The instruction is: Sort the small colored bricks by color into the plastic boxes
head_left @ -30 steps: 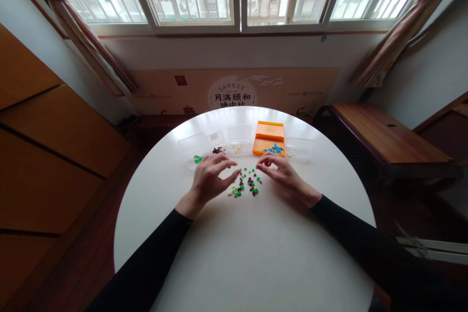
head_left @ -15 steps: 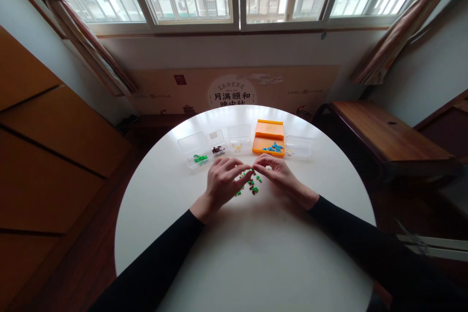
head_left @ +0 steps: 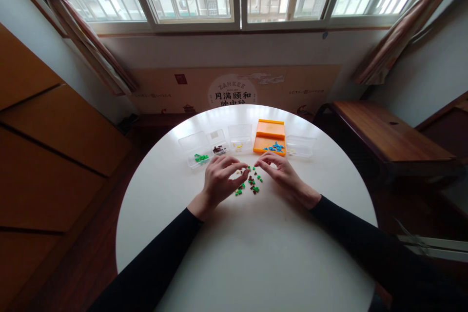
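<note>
A small pile of green, dark brown and yellowish pieces (head_left: 250, 183) lies on the round white table (head_left: 256, 253). My left hand (head_left: 218, 180) hovers at the pile's left edge, fingers curved, with thumb and index finger apart over the pieces. On the pile's right side is my right hand (head_left: 283, 175), its thumb and index fingertips drawn close together near the far pieces. The pieces are too small to tell whether one is pinched there. Both arms wear black sleeves.
Behind the pile stands a row of boxes: a clear one with green pieces (head_left: 195, 153), a small one with brown pieces (head_left: 218, 145), a clear one with yellow pieces (head_left: 239, 139), an orange one with blue pieces (head_left: 269, 139) and another clear one (head_left: 300, 146). A wooden bench (head_left: 387, 136) is at the right.
My left hand reached right until its fingertips met my right hand's over the pile, then drew back a little to the left. My right hand stayed almost in place.
</note>
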Demonstrator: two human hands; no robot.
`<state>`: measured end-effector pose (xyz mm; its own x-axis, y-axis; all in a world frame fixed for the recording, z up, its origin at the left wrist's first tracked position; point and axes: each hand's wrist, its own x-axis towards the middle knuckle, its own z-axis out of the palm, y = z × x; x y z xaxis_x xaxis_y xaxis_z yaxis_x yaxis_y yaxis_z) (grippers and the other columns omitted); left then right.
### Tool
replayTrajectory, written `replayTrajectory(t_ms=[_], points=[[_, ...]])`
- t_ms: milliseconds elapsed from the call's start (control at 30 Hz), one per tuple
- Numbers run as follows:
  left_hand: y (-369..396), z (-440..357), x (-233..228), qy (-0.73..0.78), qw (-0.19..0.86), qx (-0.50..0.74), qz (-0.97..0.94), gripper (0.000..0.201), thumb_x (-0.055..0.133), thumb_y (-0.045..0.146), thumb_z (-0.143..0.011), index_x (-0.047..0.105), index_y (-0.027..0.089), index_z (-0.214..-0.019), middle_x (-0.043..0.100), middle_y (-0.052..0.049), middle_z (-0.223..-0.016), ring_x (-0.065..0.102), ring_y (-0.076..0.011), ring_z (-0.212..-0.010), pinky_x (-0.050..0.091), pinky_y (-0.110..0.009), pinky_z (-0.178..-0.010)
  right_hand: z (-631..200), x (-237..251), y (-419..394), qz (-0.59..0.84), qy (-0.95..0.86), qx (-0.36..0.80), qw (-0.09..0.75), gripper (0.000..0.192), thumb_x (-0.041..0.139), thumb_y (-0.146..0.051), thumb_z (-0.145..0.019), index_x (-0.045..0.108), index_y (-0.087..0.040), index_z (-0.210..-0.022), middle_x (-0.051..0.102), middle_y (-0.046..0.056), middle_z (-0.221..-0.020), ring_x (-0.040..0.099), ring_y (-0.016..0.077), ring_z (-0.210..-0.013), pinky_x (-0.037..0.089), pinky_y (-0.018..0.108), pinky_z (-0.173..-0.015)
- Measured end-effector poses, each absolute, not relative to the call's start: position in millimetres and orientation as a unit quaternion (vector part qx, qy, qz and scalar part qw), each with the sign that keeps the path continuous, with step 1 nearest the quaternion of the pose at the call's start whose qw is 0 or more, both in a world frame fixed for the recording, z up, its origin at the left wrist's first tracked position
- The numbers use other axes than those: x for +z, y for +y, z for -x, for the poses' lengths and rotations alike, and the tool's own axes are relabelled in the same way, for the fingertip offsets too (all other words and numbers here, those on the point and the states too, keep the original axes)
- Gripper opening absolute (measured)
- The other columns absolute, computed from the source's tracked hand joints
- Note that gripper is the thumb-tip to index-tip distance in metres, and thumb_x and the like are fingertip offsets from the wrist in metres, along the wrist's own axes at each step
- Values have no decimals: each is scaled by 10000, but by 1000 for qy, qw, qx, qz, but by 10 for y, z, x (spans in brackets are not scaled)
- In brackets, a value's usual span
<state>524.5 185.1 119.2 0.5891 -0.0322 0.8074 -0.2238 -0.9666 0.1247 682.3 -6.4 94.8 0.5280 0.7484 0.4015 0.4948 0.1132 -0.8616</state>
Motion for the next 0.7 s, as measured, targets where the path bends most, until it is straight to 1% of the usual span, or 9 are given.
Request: replayTrajectory(t_ms=[100, 233, 300, 367, 467, 567, 700], points=[[1887, -5233, 1211, -66, 107, 451, -884, 65, 845, 305, -984, 819, 271, -935, 800, 7, -862, 724, -178, -783, 501, -362, -764, -6887, 942, -94, 678, -475, 102, 552, 285, 657, -473, -1110, 804, -251, -1006, 785, 76, -1068, 716, 257, -1028, 566, 392, -873], [2079, -5183, 1249, -43, 89, 449, -888, 68, 821, 290, -985, 819, 268, -921, 805, 7, -870, 733, -188, -797, 512, -373, -789, -6972, 1006, -189, 707, -510, 78, 484, 183, 645, -352, -1095, 787, -249, -1043, 768, 70, -1039, 684, 238, -938, 549, 387, -834], [2258, -5133, 1268, 1, 86, 443, -892, 76, 796, 289, -996, 825, 265, -929, 805, 2, -870, 741, -198, -819, 521, -381, -822, -7020, 1053, -260, 722, -527, 63, 444, 146, 645, -296, -1072, 778, -246, -1041, 744, 62, -996, 658, 222, -862, 533, 370, -770], [2462, -5070, 1282, 68, 77, 434, -895, 95, 789, 310, -990, 832, 262, -919, 798, -8, -866, 737, -216, -829, 522, -394, -841, -7072, 1088, -334, 734, -537, 65, 410, 133, 641, -238, -1044, 774, -247, -1040, 735, 56, -1003, 650, 212, -844, 519, 356, -737], [2735, -4975, 1292, 158, 75, 398, -901, 112, 784, 320, -968, 844, 264, -893, 803, -24, -910, 721, -230, -826, 525, -408, -873, -7154, 1108, -426, 742, -552, 68, 374, 165, 674, -154, -960, 766, -254, -1056, 740, 47, -1039, 650, 208, -860, 522, 352, -762], [2901, -4902, 1297, 207, 78, 353, -909, 92, 806, 330, -930, 847, 274, -870, 798, -10, -895, 688, -224, -773, 510, -411, -850, -7216, 1106, -476, 750, -559, 68, 347, 211, 703, -129, -908, 755, -251, -1072, 740, 40, -1052, 645, 200, -849, 530, 356, -797], [2977, -4853, 1304, 246, 86, 310, -914, 80, 813, 337, -904, 848, 282, -856, 799, -3, -894, 684, -224, -767, 491, -405, -823, -7237, 1112, -484, 752, -565, 72, 331, 175, 719, -151, -904, 771, -242, -1044, 733, 45, -1017, 638, 199, -829, 521, 343, -761]])
